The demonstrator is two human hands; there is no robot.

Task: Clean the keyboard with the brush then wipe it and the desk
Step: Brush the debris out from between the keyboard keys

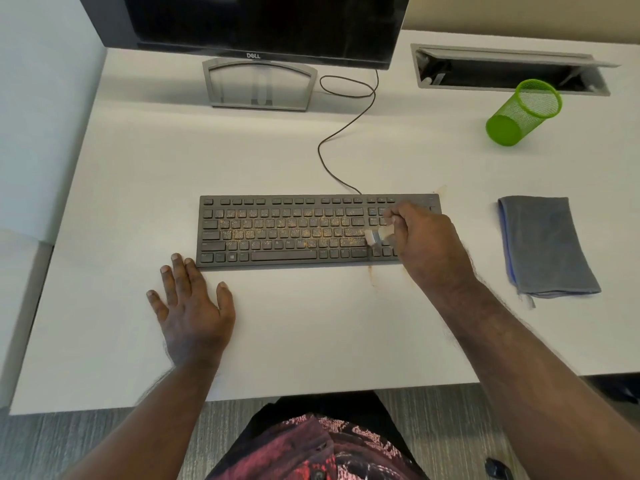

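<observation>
A dark keyboard (284, 230) lies across the middle of the white desk (311, 334), its central keys speckled with yellow-orange crumbs. My right hand (427, 244) is over the keyboard's right end, closed on a small pale brush (375, 235) whose blurred bristles touch the keys near the arrow cluster. My left hand (190, 303) rests flat on the desk, fingers spread, its fingertips at the keyboard's front left corner. A folded grey cloth (547, 244) with a blue edge lies on the desk to the right of the keyboard.
A black monitor (263, 26) on a grey stand (259, 84) sits at the back, with the keyboard cable (346, 133) curling in front. A green mesh cup (523, 112) lies tipped at the back right beside an open cable hatch (512, 71). Faint orange smears mark the desk near the keyboard's right end.
</observation>
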